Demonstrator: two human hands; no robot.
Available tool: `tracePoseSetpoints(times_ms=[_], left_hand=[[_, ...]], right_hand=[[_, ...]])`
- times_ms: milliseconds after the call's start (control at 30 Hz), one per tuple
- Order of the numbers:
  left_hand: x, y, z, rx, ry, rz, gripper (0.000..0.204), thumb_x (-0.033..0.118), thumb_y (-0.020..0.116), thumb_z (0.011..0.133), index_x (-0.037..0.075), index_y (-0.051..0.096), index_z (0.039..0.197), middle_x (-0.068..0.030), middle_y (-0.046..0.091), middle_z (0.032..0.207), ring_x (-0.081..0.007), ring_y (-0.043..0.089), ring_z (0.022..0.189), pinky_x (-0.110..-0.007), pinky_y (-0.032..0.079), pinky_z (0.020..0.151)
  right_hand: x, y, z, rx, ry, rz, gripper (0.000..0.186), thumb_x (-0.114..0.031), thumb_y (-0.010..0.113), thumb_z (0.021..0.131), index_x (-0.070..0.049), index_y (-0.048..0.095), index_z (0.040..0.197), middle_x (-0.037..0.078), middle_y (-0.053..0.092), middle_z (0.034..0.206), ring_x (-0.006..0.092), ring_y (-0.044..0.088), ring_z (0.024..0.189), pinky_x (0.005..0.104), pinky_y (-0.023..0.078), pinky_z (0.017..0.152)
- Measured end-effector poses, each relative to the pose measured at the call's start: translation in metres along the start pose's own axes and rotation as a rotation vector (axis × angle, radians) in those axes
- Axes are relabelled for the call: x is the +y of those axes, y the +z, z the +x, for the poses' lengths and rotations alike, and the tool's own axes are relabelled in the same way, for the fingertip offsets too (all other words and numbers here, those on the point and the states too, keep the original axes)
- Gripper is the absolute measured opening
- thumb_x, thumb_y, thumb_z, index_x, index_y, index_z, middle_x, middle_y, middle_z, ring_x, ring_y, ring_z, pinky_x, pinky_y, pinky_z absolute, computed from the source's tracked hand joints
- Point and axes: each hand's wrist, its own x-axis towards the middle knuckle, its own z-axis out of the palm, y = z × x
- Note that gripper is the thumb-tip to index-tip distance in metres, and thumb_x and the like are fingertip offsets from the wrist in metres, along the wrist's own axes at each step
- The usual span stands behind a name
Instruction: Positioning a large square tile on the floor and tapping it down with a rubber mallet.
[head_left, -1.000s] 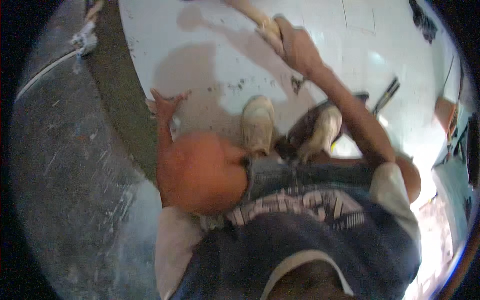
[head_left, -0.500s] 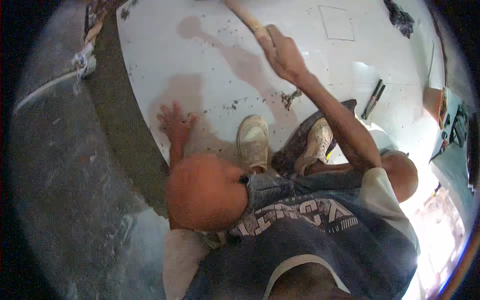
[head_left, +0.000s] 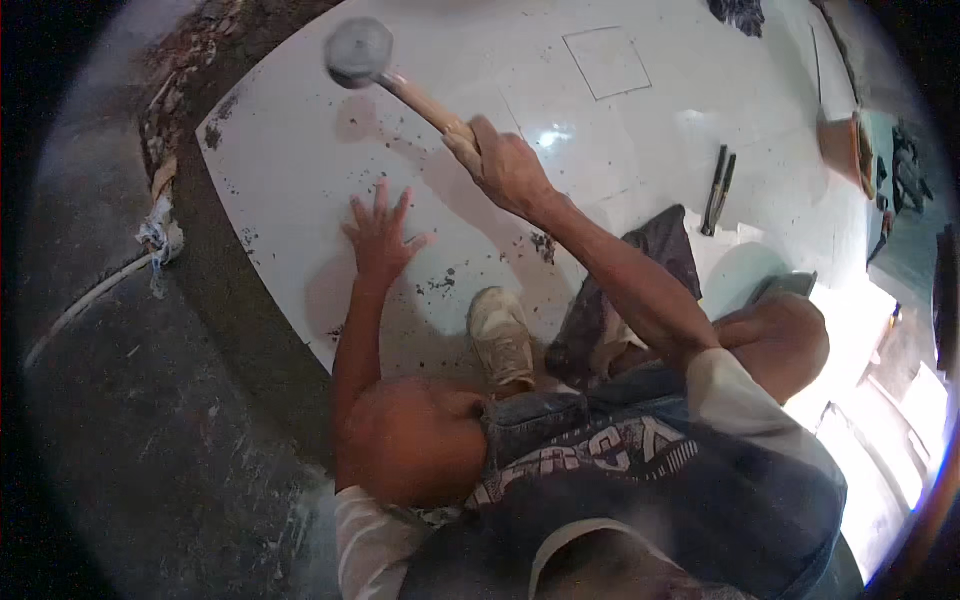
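My right hand (head_left: 505, 165) grips the wooden handle of a mallet (head_left: 385, 72), whose round grey head hangs blurred above the far left part of a large white floor tile (head_left: 290, 170). My left hand (head_left: 380, 232) lies flat on that tile with fingers spread, a little below the mallet head. I am crouching, with my bare left knee (head_left: 410, 440) near the tile's front edge and my pale shoe (head_left: 502, 338) standing on the white floor. Dark crumbs of mortar speckle the tile around my hands.
Grey mortar bed (head_left: 150, 400) lies left of the tile, with a rag (head_left: 158, 238) at its edge. A dark cloth (head_left: 640, 270) lies by my right leg, two dark tools (head_left: 718, 188) rest on the tiles beyond, and an orange bucket (head_left: 845, 145) stands far right.
The view has tilted so the tile sits lower and larger. My right hand has swung the mallet to the left, bringing its head into sight. My left hand has slid farther onto the tile.
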Motion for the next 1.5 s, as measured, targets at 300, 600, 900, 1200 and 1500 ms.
tracePoseSetpoints(times_ms=[300,600,900,1200,1500], left_hand=[[-0.082,-0.057,0.048,-0.477,-0.023,0.154,0.089,0.057,0.067,0.074,0.027,0.024,0.147,-0.009,0.012,0.155,-0.0489,0.029,0.131,-0.058,0.038,0.099],[-0.076,-0.059,0.088,-0.408,-0.254,0.116,0.093,0.06,0.067,0.073,0.03,0.02,0.148,-0.0121,0.008,0.156,-0.052,0.022,0.133,-0.066,0.035,0.097],[-0.062,-0.042,0.101,-0.296,-0.257,-0.037,0.105,0.055,0.074,0.066,0.023,0.018,0.149,-0.0278,0.004,0.151,-0.0415,0.014,0.14,-0.069,0.009,0.105],[-0.048,-0.054,0.126,-0.307,-0.386,-0.216,0.099,0.053,0.074,0.067,0.034,0.02,0.148,-0.0133,0.002,0.155,-0.0415,0.012,0.14,-0.069,0.013,0.106],[-0.173,-0.014,0.042,0.009,-0.536,-0.2,0.114,0.065,0.073,0.062,0.02,0.015,0.15,-0.0217,-0.002,0.154,-0.0562,0.0,0.135,-0.071,0.025,0.1]], right_hand=[[0.066,0.017,0.027,-0.172,0.174,-0.205,0.041,-0.045,0.049,0.093,-0.004,0.045,0.098,0.02,0.063,0.076,0.0392,0.063,0.071,0.0515,0.049,0.064],[-0.031,-0.007,0.04,0.041,-0.095,0.132,0.037,-0.041,0.048,0.095,-0.004,0.044,0.099,0.019,0.061,0.067,0.0404,0.062,0.066,0.0498,0.048,0.057],[0.02,0.023,0.089,-0.083,0.152,-0.146,0.04,-0.043,0.048,0.094,-0.004,0.044,0.095,0.021,0.062,0.071,0.0418,0.062,0.067,0.051,0.048,0.059],[0.045,0.021,0.12,-0.107,0.159,-0.286,0.038,-0.043,0.046,0.094,-0.005,0.047,0.097,0.017,0.063,0.074,0.0387,0.064,0.069,0.0493,0.05,0.062],[0.06,0.041,0.092,-0.217,0.198,-0.247,0.055,-0.051,0.038,0.096,0.003,0.048,0.096,0.028,0.062,0.079,0.0462,0.061,0.078,0.0525,0.048,0.069]])
